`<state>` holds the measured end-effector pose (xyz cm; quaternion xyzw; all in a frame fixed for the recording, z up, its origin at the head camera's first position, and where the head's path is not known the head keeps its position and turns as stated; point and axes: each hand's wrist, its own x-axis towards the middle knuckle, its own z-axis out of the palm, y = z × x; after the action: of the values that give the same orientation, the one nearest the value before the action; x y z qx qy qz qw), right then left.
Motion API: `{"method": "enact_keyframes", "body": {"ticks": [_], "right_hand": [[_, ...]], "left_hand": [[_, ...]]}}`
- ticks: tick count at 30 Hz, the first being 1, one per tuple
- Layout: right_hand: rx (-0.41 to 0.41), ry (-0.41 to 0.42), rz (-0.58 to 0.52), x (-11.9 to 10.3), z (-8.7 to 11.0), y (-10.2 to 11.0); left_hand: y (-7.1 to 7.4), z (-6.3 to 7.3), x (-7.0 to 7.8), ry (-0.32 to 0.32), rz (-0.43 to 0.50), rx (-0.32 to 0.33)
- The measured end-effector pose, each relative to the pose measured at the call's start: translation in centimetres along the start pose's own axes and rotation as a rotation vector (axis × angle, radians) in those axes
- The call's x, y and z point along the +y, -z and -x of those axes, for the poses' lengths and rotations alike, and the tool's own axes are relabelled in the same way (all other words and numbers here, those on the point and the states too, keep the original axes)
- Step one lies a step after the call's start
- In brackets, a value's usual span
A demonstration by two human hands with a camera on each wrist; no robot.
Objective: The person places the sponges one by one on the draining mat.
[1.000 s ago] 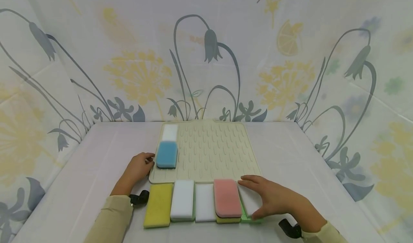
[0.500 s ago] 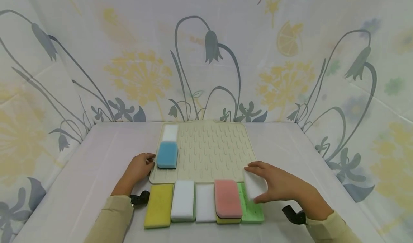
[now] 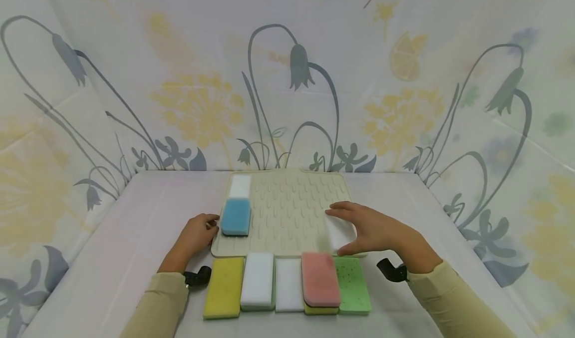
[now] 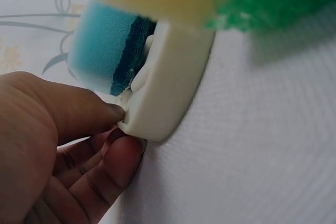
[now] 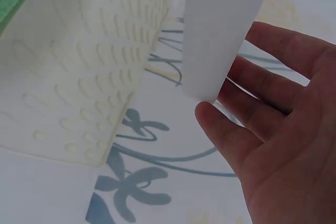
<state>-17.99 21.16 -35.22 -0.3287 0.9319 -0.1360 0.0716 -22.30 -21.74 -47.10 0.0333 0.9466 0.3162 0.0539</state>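
At right, the right hand (image 3: 377, 229) grips a white sponge (image 3: 339, 234), probably light and soft, best by edges; left hand (image 3: 198, 232) pinches the mat (image 3: 287, 218).

Counted from above, there were four white sponges (image 3: 340, 234), one blue sponge (image 3: 236, 216), one yellow sponge (image 3: 223, 287), one pink sponge (image 3: 321, 279), one green sponge (image 3: 353, 284), one ridged mat (image 3: 287, 208), one left hand (image 3: 196, 234), one right hand (image 3: 379, 230) and two black wrist devices (image 3: 392, 271).
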Motion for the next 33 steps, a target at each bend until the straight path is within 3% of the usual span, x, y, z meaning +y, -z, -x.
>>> {"method": "enact_keyframes", "body": {"ticks": [22,33], "right_hand": [[0.005,0.052,0.018,-0.4,-9.6,0.8],[-0.046,0.009,0.012,-1.2,-14.0,1.1]], "left_hand": [[0.1,0.2,0.5,-0.002,-0.003,0.01],[0.0,0.2,0.2,0.006,0.0,0.026]]}}
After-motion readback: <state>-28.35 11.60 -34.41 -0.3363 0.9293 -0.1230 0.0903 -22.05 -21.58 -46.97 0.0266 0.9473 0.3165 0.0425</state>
